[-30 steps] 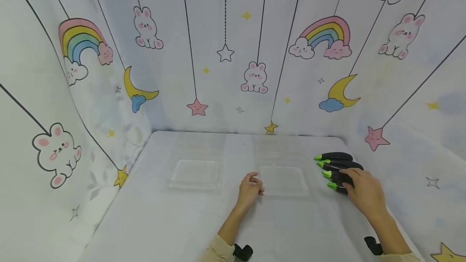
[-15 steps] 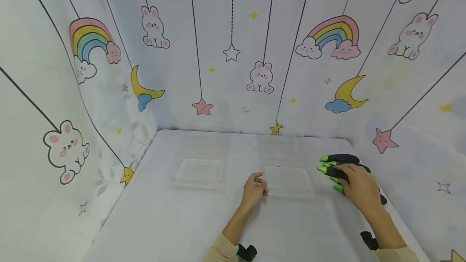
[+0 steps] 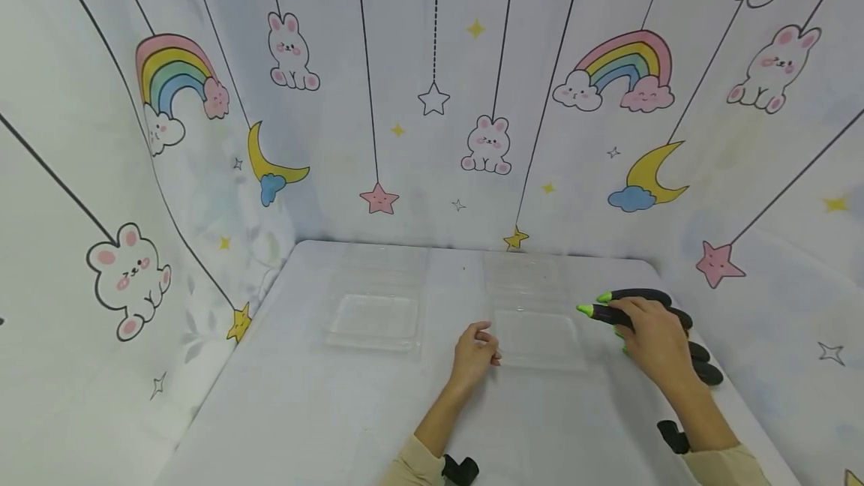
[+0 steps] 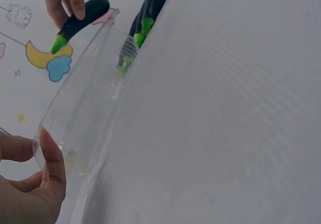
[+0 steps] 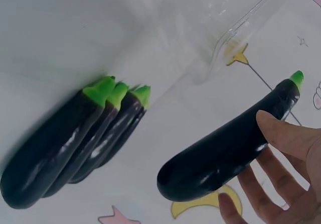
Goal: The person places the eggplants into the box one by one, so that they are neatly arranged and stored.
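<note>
A dark purple eggplant (image 5: 220,148) with a green stem end is gripped between the thumb and fingers of my right hand (image 3: 655,343), lifted off the table. In the head view its green tip points left, toward a clear plastic container (image 3: 540,367). My left hand (image 3: 475,355) pinches the left side of that container's rim; the left wrist view shows the thumb (image 4: 52,156) over the edge. Several more eggplants (image 5: 55,148) lie side by side on the table, partly hidden behind my right hand in the head view.
A second clear container (image 3: 371,347) stands to the left on the white table (image 3: 304,411). Both containers have clear lids folded back behind them, the right one's lid (image 3: 523,272) near the table's back edge. Printed fabric walls (image 3: 405,156) surround the table.
My right hand has taken an eggplant from the group and moved it left, toward the right container. My left hand has stayed at the container's rim.
</note>
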Demonstrator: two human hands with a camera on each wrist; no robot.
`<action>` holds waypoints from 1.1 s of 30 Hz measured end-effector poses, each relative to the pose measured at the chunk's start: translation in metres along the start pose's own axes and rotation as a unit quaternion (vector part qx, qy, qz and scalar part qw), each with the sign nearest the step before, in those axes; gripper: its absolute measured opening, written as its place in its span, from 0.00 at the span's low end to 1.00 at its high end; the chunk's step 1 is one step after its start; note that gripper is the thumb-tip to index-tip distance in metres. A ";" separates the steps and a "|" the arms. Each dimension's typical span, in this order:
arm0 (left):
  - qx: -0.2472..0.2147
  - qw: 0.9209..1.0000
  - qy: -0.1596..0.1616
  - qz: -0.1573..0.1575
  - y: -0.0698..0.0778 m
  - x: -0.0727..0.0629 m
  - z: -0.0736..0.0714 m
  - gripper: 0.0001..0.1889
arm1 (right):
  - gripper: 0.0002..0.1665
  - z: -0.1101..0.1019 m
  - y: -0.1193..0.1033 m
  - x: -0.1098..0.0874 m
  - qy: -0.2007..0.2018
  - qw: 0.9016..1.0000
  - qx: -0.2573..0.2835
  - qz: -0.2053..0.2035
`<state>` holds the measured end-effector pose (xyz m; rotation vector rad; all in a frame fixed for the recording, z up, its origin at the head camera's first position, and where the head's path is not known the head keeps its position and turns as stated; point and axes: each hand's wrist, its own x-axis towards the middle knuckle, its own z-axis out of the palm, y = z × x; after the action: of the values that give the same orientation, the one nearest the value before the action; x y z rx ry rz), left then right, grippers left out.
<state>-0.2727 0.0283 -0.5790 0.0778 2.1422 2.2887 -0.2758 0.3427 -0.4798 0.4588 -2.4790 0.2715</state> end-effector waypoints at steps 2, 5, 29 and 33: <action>-0.002 1.000 0.002 0.001 0.000 0.000 0.000 0.24 | 0.27 0.001 -0.003 0.003 -0.005 1.000 0.001 -0.001; -0.005 1.000 0.003 -0.001 0.002 -0.001 0.000 0.24 | 0.26 0.004 -0.007 0.008 -0.012 1.000 0.000 -0.003; -0.005 1.000 0.011 0.001 0.003 0.002 0.002 0.23 | 0.23 0.040 -0.034 0.043 -0.066 0.998 0.011 -0.001; -0.009 1.000 0.012 0.000 0.003 0.001 0.002 0.23 | 0.23 0.046 -0.041 0.046 -0.077 0.997 0.015 0.002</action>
<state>-0.2740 0.0303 -0.5759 0.0501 2.1317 2.3201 -0.3194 0.2797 -0.4862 0.5059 -2.6296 0.2853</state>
